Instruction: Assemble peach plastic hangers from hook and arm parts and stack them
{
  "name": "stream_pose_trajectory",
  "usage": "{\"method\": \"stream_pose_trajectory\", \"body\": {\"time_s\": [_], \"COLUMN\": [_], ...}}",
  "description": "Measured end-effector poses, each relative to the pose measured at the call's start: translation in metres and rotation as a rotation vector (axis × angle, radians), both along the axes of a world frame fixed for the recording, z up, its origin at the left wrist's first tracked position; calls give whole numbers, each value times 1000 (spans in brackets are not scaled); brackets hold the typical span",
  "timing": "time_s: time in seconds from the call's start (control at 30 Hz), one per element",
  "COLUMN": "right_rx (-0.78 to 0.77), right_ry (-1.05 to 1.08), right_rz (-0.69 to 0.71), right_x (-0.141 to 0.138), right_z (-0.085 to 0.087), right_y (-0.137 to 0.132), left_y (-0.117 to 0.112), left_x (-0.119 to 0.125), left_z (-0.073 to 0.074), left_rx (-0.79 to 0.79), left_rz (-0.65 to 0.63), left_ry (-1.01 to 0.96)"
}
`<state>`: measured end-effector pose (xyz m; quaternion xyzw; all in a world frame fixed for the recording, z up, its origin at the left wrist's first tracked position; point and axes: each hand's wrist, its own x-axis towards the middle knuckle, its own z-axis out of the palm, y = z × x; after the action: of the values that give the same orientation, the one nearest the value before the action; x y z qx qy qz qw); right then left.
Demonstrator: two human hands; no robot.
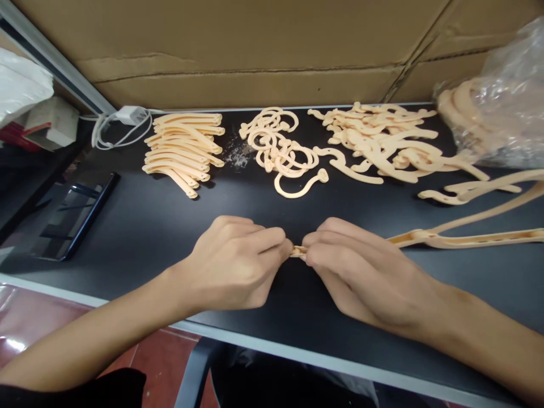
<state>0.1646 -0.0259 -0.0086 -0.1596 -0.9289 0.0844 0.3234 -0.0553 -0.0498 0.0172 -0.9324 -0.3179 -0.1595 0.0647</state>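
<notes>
Over the front of the black table, my left hand (240, 260) and my right hand (365, 266) face each other, fingers pinched. Between their fingertips shows a short bit of a peach plastic piece (298, 251); most of it is hidden by the fingers. From behind my right hand a long peach plastic arm (433, 238) runs to the right edge, with branches spreading out; I cannot tell if it joins the pinched bit. Just beyond my hands lies a hook-shaped plastic piece (295, 195), in front of a heap of curved hooks (276, 144).
Straight plastic strips (182, 147) lie stacked at the back left. Wavy plastic pieces (382, 141) are piled at the back right, beside a clear plastic bag (501, 102) of more parts. A phone (74, 218) and a white charger with cable (131, 115) sit left. Cardboard (255, 45) stands behind.
</notes>
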Motion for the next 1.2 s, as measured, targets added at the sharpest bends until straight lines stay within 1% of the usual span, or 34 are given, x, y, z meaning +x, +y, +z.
{"method": "stream_pose_trajectory", "body": {"time_s": [0.17, 0.3, 0.4, 0.5, 0.63, 0.73, 0.83, 0.93, 1.07, 1.2], "right_rx": [-15, -40, -77, -15, 50, 42, 34, 38, 44, 76], "right_ry": [14, 56, 69, 30, -18, -65, -85, -91, -94, -115], "right_rz": [-25, -22, -83, -147, -174, -166, -122, -94, -94, -83], "right_x": [1, 1, 1, 1, 1, 2, 4, 4, 3, 2], "right_z": [-4, -4, -4, -4, -6, -7, -8, -8, -8, -4], "right_y": [1, 1, 1, -1, -2, -1, 0, 0, -2, -4], "left_y": [-2, -3, -3, -4, -5, -6, -6, -7, -8, -10], "left_x": [4, 4, 3, 3, 4, 4, 4, 5, 5, 6], "left_z": [-4, -6, -8, -9, -11, -12, -12, -11, -7, -3], "left_rx": [78, 135, 185, 217, 193, 174, 183, 176, 123, 65], "left_rz": [60, 82, 106, 123, 133, 131, 119, 94, 63, 56], "left_ry": [-26, -56, -41, -28, -27, -32, -48, -32, 33, 57]}}
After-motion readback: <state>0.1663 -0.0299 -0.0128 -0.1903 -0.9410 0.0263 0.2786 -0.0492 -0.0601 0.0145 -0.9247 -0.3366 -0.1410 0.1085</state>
